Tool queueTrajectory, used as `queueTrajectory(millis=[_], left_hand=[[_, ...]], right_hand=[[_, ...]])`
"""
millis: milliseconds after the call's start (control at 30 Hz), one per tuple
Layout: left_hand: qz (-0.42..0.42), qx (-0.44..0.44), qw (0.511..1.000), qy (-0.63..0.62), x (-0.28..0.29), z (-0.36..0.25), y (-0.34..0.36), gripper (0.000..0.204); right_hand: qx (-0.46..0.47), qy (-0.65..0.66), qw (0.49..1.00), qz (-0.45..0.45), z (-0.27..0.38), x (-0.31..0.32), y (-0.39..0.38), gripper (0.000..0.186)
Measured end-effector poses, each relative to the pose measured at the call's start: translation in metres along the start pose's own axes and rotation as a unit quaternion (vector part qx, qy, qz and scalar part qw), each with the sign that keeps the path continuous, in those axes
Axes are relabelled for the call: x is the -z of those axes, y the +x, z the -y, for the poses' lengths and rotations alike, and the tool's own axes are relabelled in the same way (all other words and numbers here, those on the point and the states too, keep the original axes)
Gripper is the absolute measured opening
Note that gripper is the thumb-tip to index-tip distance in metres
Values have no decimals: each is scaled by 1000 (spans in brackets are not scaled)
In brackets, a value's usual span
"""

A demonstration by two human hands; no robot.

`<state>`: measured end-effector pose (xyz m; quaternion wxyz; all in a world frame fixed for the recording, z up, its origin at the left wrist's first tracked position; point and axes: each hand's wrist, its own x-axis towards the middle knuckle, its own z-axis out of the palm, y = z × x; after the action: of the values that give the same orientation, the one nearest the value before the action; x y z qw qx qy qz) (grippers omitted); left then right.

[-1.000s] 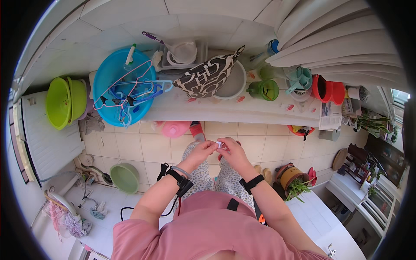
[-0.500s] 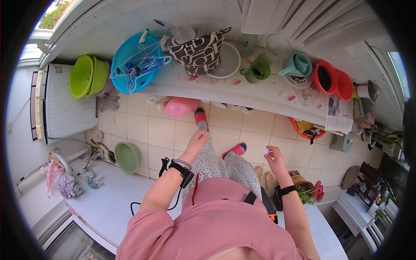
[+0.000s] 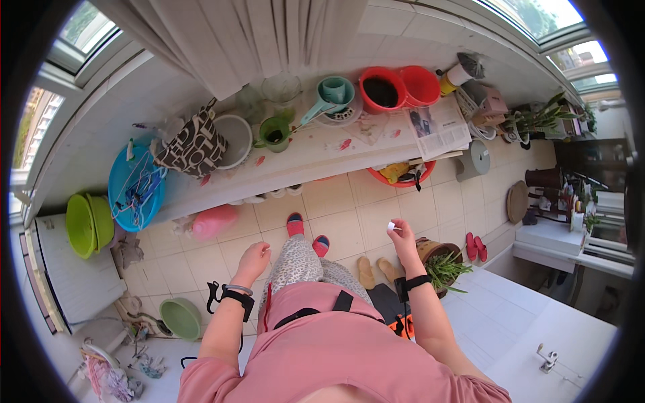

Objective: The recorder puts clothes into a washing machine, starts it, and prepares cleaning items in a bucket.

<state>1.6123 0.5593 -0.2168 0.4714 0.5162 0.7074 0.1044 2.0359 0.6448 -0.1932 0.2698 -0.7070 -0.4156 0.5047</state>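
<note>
Between the thumb and fingers of my right hand (image 3: 406, 243) a small white piece (image 3: 391, 226) is pinched, too small to name for sure. My left hand (image 3: 252, 262) hangs over the floor beside my patterned trousers (image 3: 295, 263), its fingers closed. Something tiny and pale may show at its fingertips, but I cannot make it out. Both hands are in the air, apart from each other. Beyond them stands a long low bench (image 3: 309, 148) with a green jug (image 3: 275, 133), a teal dipper (image 3: 330, 97) and red buckets (image 3: 381, 90) on it.
A blue basin (image 3: 138, 213) of hangers and a patterned bag (image 3: 195, 144) are at the bench's left. Beneath it sit a pink container (image 3: 215, 221) and a red basin (image 3: 402, 183). Beige slippers (image 3: 365, 273) and a potted plant (image 3: 445, 270) lie on my right; a green basin (image 3: 181, 318) on my left.
My body and view have turned to the right, so the bench and its things sit farther left. My feet have moved closer together. The right hand still holds the white piece.
</note>
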Motion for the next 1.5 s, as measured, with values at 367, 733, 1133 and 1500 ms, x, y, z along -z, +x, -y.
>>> queueTrajectory(millis=[367, 733, 1133, 1500], left_hand=[[-1, -33, 998, 49, 35, -46, 92, 26], [-18, 11, 999, 46, -18, -93, 138, 24], [-69, 100, 989, -86, -119, -203, 139, 20], [-198, 163, 961, -104, -122, -230, 98, 18]], right_hand=[[9, 64, 997, -49, 46, 11, 52, 31], [-6, 299, 945, -134, 108, 156, 233, 35], [62, 236, 921, -302, 152, 386, 515, 53], [11, 46, 997, 64, 41, 208, 425, 11]])
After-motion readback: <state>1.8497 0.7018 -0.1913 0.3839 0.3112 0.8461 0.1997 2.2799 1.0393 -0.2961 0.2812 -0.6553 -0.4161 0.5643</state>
